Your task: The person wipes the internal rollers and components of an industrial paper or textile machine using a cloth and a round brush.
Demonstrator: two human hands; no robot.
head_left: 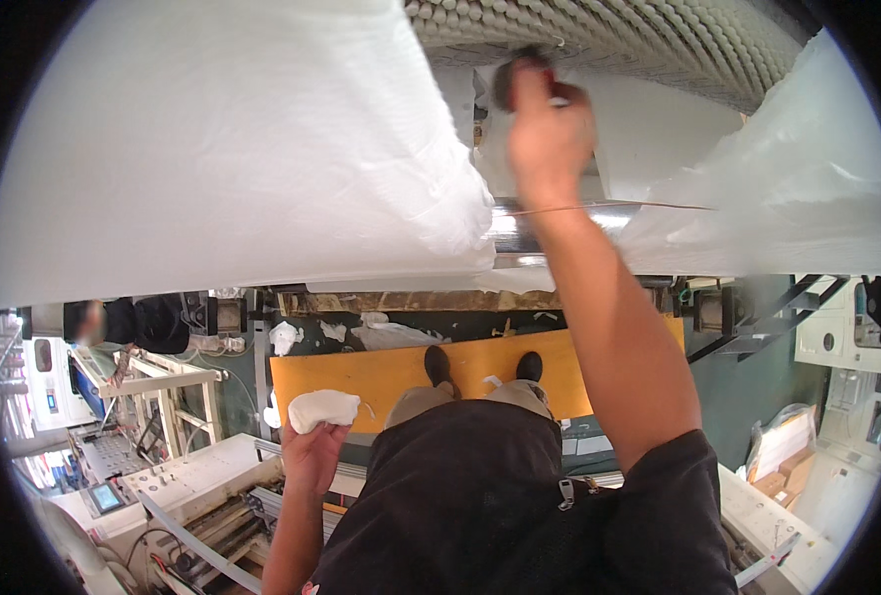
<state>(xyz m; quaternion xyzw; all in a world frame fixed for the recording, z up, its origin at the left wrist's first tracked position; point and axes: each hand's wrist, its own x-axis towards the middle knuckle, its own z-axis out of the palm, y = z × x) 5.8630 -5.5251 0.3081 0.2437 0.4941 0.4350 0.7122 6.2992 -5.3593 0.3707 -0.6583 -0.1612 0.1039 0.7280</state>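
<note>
Head view: right hand at 1 o'clock, motion-blurred; fingers closed around black-and-red tool, near ribbed roll. Left hand at 7 o'clock; fingers gripping white wad. White sheeting at 10 o'clock.

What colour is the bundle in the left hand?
White; the bundle shows best in the head view.

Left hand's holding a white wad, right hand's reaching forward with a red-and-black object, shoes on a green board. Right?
Not the board: the head view shows it yellow-orange under the shoes. The rest is right: left hand holding a white wad, right hand reaching forward with a red-and-black object.
</note>
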